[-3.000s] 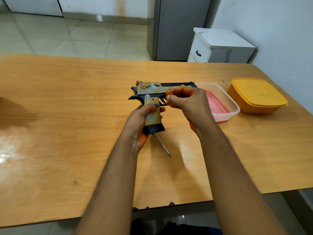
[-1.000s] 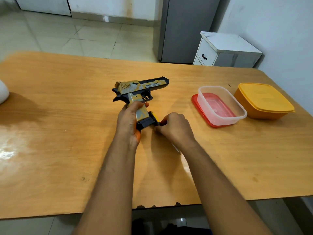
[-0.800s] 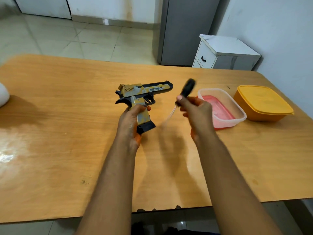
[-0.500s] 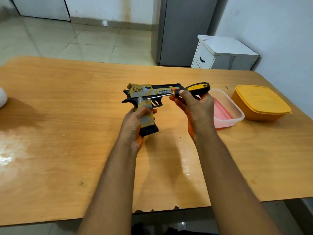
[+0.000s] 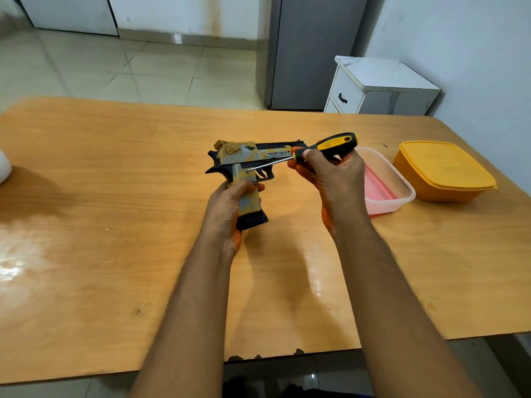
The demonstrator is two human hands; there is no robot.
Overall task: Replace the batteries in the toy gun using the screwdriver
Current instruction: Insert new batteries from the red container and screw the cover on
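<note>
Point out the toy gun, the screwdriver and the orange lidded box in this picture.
toy gun (image 5: 244, 160), head view, on the slide.
screwdriver (image 5: 334, 144), head view, on the yellow and black handle.
orange lidded box (image 5: 439, 165), head view, on the lid.

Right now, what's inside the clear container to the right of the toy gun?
Through the clear container's wall only a red lid-like base shows; it may lie under the tub. The right hand holding the screwdriver covers its near-left part, so small items there can't be ruled out.
</note>
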